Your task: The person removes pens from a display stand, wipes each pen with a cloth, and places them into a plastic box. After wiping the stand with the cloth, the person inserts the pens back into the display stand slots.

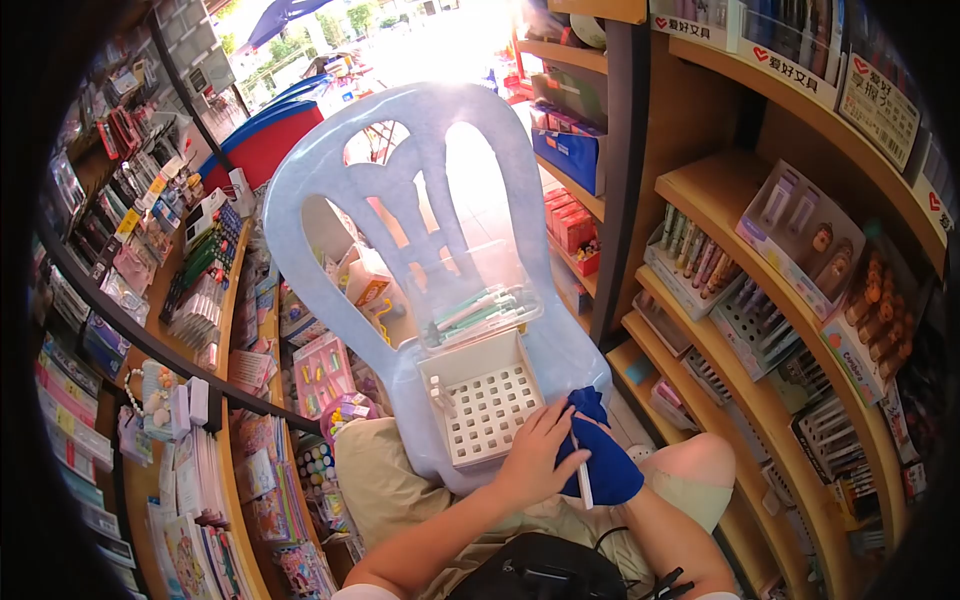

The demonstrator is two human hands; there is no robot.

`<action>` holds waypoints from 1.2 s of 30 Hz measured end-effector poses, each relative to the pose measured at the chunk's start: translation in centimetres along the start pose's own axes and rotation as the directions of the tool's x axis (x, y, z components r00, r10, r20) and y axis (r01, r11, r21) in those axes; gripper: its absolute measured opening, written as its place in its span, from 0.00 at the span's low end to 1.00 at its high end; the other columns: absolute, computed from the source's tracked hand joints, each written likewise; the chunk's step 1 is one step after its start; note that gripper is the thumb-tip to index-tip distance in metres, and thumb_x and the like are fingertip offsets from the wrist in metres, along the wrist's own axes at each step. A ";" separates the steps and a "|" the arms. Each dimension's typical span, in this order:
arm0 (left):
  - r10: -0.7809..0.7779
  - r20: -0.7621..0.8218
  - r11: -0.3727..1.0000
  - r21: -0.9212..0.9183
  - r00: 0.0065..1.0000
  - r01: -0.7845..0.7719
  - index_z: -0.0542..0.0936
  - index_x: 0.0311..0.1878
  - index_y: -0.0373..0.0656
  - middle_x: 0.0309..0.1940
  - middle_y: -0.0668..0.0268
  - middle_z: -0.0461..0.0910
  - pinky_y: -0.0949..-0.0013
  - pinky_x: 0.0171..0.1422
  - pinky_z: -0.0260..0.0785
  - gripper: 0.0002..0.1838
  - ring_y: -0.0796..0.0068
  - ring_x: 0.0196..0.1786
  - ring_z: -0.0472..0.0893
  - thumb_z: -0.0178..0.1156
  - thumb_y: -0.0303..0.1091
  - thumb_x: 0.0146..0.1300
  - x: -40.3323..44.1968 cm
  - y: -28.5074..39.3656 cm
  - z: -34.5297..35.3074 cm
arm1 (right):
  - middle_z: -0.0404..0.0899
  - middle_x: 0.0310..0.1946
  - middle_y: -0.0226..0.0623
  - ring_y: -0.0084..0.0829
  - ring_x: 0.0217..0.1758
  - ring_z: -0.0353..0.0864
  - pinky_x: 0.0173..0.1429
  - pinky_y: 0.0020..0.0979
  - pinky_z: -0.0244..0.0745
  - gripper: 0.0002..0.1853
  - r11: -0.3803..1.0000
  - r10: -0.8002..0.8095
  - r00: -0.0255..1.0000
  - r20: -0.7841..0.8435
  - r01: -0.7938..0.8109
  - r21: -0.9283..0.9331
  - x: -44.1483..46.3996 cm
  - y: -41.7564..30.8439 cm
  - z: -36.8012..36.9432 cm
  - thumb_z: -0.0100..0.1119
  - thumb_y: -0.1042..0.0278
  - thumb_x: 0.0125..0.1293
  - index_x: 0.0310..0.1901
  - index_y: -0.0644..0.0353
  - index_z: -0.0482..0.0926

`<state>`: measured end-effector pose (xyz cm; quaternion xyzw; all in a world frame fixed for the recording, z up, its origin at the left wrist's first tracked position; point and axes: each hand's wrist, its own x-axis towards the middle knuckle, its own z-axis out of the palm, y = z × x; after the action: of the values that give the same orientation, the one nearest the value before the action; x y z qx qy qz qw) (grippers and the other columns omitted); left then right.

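Note:
A slim white pen-like stick (584, 484) lies against a dark blue cloth (612, 466) just above my lap. My left hand (538, 448) reaches over the cloth's left side, its thumb across the stick and its fingers pressed close together. The blue cloth covers my right hand, so its fingers are hidden. Left of the hands, a white holder with square holes (493, 408) rests on the seat of a pale blue plastic chair (300, 215). A small clear-and-white item stands in the holder's left side. Behind it, a clear tray (436, 345) holds several pale green pens (490, 308).
Wooden shelves (690, 185) with boxed pens rise close on the right. Stationery and notebooks crowd the left shelves (235, 480). A pink box (322, 375) sits left of the chair. A black bag (530, 570) lies on my lap.

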<state>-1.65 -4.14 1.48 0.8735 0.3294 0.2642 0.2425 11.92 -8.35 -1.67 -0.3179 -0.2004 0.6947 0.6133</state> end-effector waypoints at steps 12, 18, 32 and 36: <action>-0.421 0.195 0.708 -0.541 0.886 0.455 0.70 0.42 0.35 0.23 0.65 0.76 0.73 0.28 0.66 0.10 0.78 0.23 0.74 0.57 0.30 0.64 -5.2 2.2 2.5 | 0.76 0.35 0.31 0.26 0.36 0.77 0.39 0.26 0.76 0.09 0.917 0.041 0.999 0.029 -0.050 0.397 0.9 -1.9 1.1 0.49 0.62 0.70 0.47 0.55 0.71; -0.541 0.202 0.422 -0.775 0.817 0.471 0.70 0.41 0.36 0.24 0.66 0.77 0.76 0.28 0.67 0.07 0.82 0.24 0.75 0.55 0.29 0.66 -4.0 1.0 3.2 | 0.75 0.30 0.33 0.26 0.27 0.76 0.31 0.28 0.75 0.13 0.984 0.111 0.981 0.160 -0.132 0.122 0.4 -1.0 0.2 0.47 0.56 0.72 0.47 0.57 0.68; -0.308 -0.145 0.802 -0.571 0.940 0.175 0.74 0.53 0.39 0.39 0.68 0.76 0.75 0.50 0.67 0.18 0.81 0.42 0.75 0.62 0.23 0.57 1.7 -1.3 -1.8 | 0.77 0.38 0.27 0.17 0.37 0.78 0.39 0.21 0.75 0.13 0.988 0.103 0.991 0.082 -0.092 -0.125 0.5 0.9 -0.3 0.54 0.63 0.69 0.51 0.59 0.72; -0.326 -0.129 0.757 -0.629 0.936 0.177 0.74 0.53 0.39 0.38 0.64 0.78 0.74 0.48 0.69 0.19 0.77 0.41 0.77 0.62 0.23 0.56 1.9 -2.5 -1.0 | 0.74 0.36 0.24 0.17 0.36 0.73 0.37 0.23 0.71 0.09 0.969 0.114 0.993 0.035 -0.103 -0.225 0.3 0.3 0.3 0.55 0.62 0.68 0.45 0.56 0.71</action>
<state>-2.18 -0.85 1.30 0.6592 0.3677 0.4202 0.5037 11.47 -8.09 -1.72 -0.3787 -0.2738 0.7077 0.5299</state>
